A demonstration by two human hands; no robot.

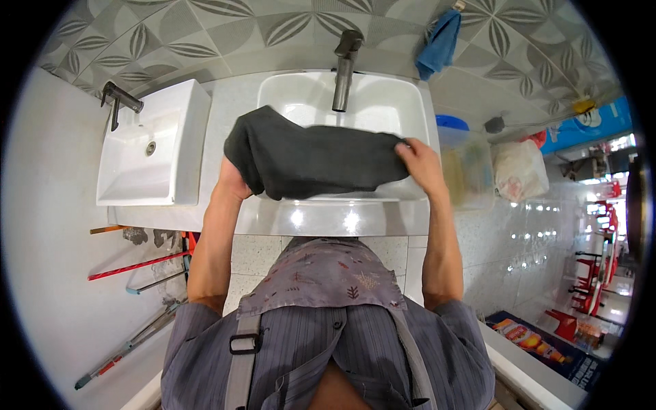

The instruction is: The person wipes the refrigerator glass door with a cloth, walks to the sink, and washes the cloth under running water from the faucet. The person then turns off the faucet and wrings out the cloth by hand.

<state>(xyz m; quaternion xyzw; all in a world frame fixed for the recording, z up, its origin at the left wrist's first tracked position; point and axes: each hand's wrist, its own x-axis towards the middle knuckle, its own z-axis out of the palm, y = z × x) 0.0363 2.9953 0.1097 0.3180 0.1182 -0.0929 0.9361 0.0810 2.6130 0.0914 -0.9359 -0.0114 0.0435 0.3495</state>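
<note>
A dark grey-black cloth (321,158), folded into a long strip, stretches between my hands over the front part of the white sink (404,89). At its left end my left hand (234,182) is closed round the edge, with most of the fingers hidden behind the fabric. My right hand (421,164) pinches the cloth's right end, thumb and fingertips on the corner. Just beyond the cloth stands a grey metal faucet (344,78), its spout pointing down into the sink. What lies in the sink below the cloth is hidden.
Left of the sink is a smaller square basin (174,147) with its own faucet (121,100). A blue cloth (439,46) hangs on the tiled wall. To the right are a clear plastic bin (468,167) and a whitish plastic bag (521,171). Long-handled tools (140,268) lean at the lower left.
</note>
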